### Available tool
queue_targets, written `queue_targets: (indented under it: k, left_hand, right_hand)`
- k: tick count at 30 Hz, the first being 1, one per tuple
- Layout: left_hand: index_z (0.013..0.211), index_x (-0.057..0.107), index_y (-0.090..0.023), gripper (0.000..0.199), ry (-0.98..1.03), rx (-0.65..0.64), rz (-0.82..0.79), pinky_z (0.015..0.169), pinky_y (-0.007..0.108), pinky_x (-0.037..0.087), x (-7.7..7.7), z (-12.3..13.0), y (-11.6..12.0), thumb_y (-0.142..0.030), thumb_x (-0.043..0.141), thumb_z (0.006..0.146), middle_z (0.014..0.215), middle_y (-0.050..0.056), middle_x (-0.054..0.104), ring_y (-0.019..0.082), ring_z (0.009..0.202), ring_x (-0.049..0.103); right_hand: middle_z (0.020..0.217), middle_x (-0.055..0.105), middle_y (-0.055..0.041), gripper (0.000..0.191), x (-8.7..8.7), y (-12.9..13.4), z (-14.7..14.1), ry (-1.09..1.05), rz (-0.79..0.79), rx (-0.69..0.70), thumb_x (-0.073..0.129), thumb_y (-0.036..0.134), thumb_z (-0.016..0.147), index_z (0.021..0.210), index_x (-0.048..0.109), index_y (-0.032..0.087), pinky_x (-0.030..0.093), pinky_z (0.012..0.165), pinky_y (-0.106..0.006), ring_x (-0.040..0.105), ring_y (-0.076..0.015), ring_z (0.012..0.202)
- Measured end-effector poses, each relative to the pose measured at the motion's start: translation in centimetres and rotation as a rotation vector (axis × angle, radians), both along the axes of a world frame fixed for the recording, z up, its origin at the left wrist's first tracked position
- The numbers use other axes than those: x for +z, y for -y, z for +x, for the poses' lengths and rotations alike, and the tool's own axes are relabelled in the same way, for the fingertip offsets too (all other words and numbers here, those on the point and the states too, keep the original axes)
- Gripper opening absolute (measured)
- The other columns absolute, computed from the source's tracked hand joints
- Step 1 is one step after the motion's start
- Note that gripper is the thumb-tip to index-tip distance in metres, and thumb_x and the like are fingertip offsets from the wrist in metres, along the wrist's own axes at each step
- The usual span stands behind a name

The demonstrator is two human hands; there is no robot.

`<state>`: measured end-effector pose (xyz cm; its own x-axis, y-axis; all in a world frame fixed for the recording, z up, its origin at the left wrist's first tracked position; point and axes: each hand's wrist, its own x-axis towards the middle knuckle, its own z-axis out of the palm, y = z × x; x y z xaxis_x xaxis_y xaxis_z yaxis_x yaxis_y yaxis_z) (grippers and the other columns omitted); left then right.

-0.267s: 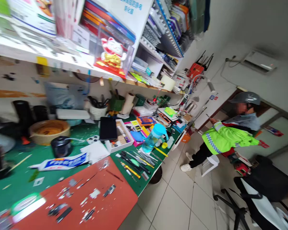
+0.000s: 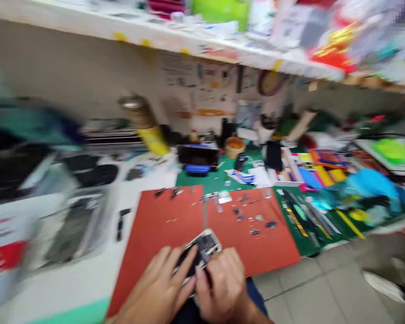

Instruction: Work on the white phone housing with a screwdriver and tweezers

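At the bench's (image 2: 87, 288) near edge, by the red mat (image 2: 155, 225), the left hand (image 2: 165, 279) lays spread fingers on an opened phone (image 2: 206, 245); the right hand's (image 2: 224, 279) curled fingers touch it, their grip unclear.

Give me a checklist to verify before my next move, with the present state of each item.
1. Left hand steadying the phone: ok, its fingers are spread over it.
2. Right hand at the phone: ok, fingers curled at its near end.
3. Tool in the right hand: cannot tell, curled fingers and blur hide it.
4. Phone fully supported by the red mat: cannot tell, the hands cover its near end.
5. Small parts gathered together: not ok, scattered over the mat.
6. Tools off the red mat: ok, grouped to its right on the green surface.
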<state>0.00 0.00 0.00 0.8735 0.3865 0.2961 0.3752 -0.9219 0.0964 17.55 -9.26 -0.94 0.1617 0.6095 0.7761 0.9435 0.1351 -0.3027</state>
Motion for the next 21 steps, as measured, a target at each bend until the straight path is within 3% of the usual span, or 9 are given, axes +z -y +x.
queue_targets:
  k: [1, 3, 6, 10, 14, 18, 21]
  left_hand:
    - [0.143, 0.069, -0.025, 0.038, -0.096, 0.014, -0.023, 0.107, 0.05, 0.054, 0.4, -0.6, 0.4, -0.036, 0.046, 0.115, 0.134, 0.012, 0.073, 0.031, 0.117, 0.068]
    - [0.149, 0.064, -0.018, 0.047, -0.178, 0.113, -0.066, 0.102, 0.052, 0.056, 0.8, -0.5, 1.0, -0.046, 0.052, 0.113, 0.131, 0.015, 0.073, 0.035, 0.118, 0.067]
    - [0.15, 0.06, -0.014, 0.049, -0.198, 0.158, -0.107, 0.103, 0.055, 0.055, 1.3, 0.6, 1.4, -0.045, 0.052, 0.113, 0.131, 0.018, 0.071, 0.038, 0.124, 0.065]
    - [0.147, 0.06, -0.011, 0.052, -0.207, 0.155, -0.116, 0.101, 0.055, 0.054, 1.8, 1.1, 1.7, -0.047, 0.061, 0.11, 0.126, 0.017, 0.07, 0.039, 0.12, 0.065]
    - [0.146, 0.06, -0.009, 0.058, -0.209, 0.165, -0.108, 0.1, 0.055, 0.053, 1.7, 0.9, 1.9, -0.047, 0.071, 0.104, 0.125, 0.017, 0.07, 0.04, 0.117, 0.065]
    - [0.147, 0.059, -0.009, 0.06, -0.181, 0.202, -0.073, 0.105, 0.054, 0.05, 1.4, 1.0, 2.5, -0.049, 0.071, 0.104, 0.13, 0.018, 0.07, 0.039, 0.12, 0.063]
    - [0.148, 0.059, -0.008, 0.06, -0.196, 0.227, -0.043, 0.102, 0.051, 0.05, 1.2, 1.2, 3.1, -0.052, 0.066, 0.107, 0.134, 0.019, 0.07, 0.036, 0.116, 0.064]
  right_hand:
    - [0.083, 0.065, -0.0014, 0.004, -0.5, -0.2, -0.5, -0.067, 0.006, 0.036, 0.06, 0.013, 0.104, 0.108, 0.062, 0.013, 0.05, 0.067, -0.03, 0.058, -0.0143, 0.07]
    - [0.081, 0.066, -0.0032, 0.014, -0.9, -0.2, -0.9, -0.15, 0.013, 0.094, 0.06, 0.004, 0.1, 0.11, 0.06, 0.013, 0.047, 0.067, -0.032, 0.056, -0.0157, 0.07]
    - [0.089, 0.069, -0.0083, 0.021, -0.8, 0.1, -0.6, -0.195, 0.012, 0.132, 0.067, 0.003, 0.097, 0.115, 0.061, 0.012, 0.049, 0.07, -0.034, 0.058, -0.0174, 0.075]
    - [0.08, 0.065, -0.0033, 0.028, -0.5, 0.4, -0.4, -0.212, 0.026, 0.154, 0.071, -0.005, 0.091, 0.113, 0.062, 0.012, 0.048, 0.066, -0.031, 0.056, -0.0147, 0.069]
    - [0.082, 0.068, -0.0043, 0.032, -0.5, 0.3, -0.6, -0.289, 0.072, 0.147, 0.073, -0.007, 0.089, 0.111, 0.062, 0.014, 0.051, 0.064, -0.031, 0.059, -0.0147, 0.068]
    - [0.081, 0.069, -0.0021, 0.029, -0.1, 0.8, -1.1, -0.421, 0.116, 0.055, 0.073, -0.003, 0.092, 0.11, 0.063, 0.017, 0.054, 0.061, -0.028, 0.063, -0.0142, 0.066]
    - [0.083, 0.07, -0.0037, 0.016, 0.2, 1.5, -1.4, -0.628, 0.054, -0.204, 0.077, 0.015, 0.097, 0.11, 0.067, 0.017, 0.053, 0.055, -0.023, 0.064, -0.0126, 0.063]
